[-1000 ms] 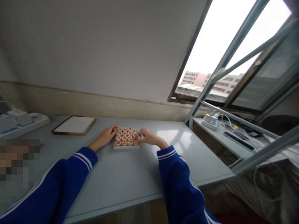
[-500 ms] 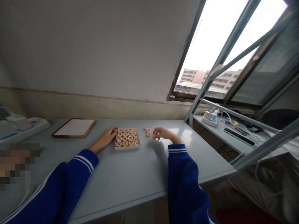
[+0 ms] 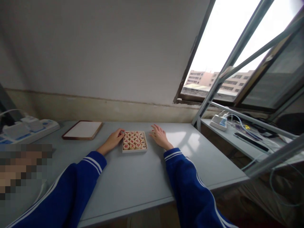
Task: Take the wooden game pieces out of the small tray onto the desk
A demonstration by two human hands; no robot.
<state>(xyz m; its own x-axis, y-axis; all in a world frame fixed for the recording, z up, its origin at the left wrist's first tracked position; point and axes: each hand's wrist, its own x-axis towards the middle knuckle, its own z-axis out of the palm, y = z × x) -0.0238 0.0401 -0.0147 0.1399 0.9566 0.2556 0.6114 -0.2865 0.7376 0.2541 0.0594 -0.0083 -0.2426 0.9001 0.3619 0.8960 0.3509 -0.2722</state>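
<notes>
A shallow white box [image 3: 135,151] sits on the table, packed with rows of round wooden Chinese chess pieces [image 3: 132,146] that carry mostly red characters. My left hand [image 3: 114,138] is at the left side of the box, its fingers and thumb closed on the edge near the far left corner. To the right of the box, my right hand [image 3: 159,136] is over the spot of the loose pieces, palm down with its fingers apart. That hand covers those loose pieces almost wholly; whether it touches them I cannot tell.
A white lid-like board with a brown frame [image 3: 82,130] lies at the back left. Beyond it at the left edge stands a power strip [image 3: 40,128] with plugs. A metal post [image 3: 206,103] rises at the table's right back corner, beside a shelf [image 3: 229,131] with cables.
My right hand has gone from a pinch beside the loose pieces to spread fingers above them, a little farther back. My left hand stays at the box. The view has shifted slightly left.
</notes>
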